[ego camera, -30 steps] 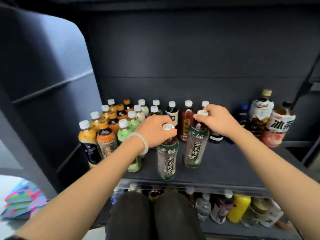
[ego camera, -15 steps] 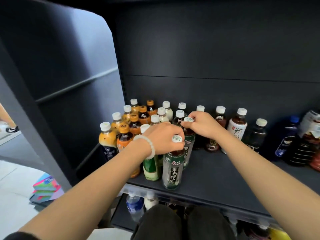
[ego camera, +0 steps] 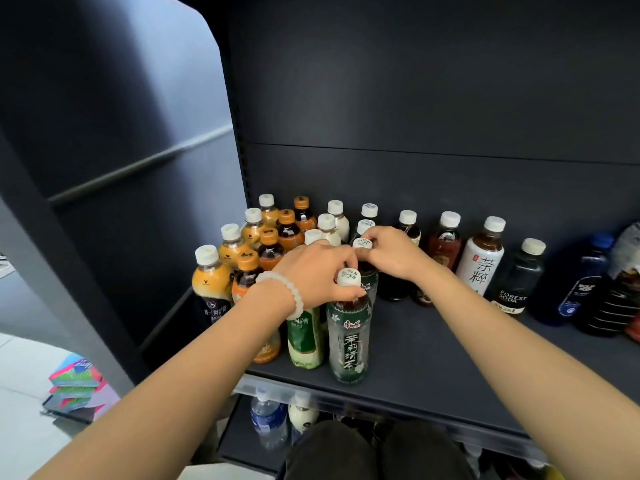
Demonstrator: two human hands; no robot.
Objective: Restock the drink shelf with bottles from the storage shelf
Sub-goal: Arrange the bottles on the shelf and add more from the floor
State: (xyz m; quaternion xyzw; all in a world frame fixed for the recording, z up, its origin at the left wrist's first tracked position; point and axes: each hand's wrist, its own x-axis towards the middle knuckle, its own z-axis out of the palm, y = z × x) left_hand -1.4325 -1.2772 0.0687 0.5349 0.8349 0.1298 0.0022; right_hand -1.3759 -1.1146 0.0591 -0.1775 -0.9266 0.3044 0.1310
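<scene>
Two green-labelled jasmine tea bottles stand upright on the dark drink shelf (ego camera: pixel 433 358). My left hand (ego camera: pixel 317 271), with a white bead bracelet at the wrist, grips the neck and white cap of the front tea bottle (ego camera: pixel 348 336). Just behind it, my right hand (ego camera: pixel 393 252) pinches the cap of the second tea bottle (ego camera: pixel 367 275), whose body is mostly hidden by the front one and my hands. Both bottles sit right of the packed cluster of orange, white and green bottles (ego camera: pixel 263 251).
A back row of dark tea bottles, a white-labelled tea bottle (ego camera: pixel 483 261), a Forest Soda bottle (ego camera: pixel 516 282) and blue bottles (ego camera: pixel 581 282) runs to the right. A lower shelf holds more bottles (ego camera: pixel 268 419). Colourful packets (ego camera: pixel 74 382) lie on the floor at left.
Both hands have carried the two tea bottles left and back, up against the bottle cluster. The second bottle now stands directly behind the front one.
</scene>
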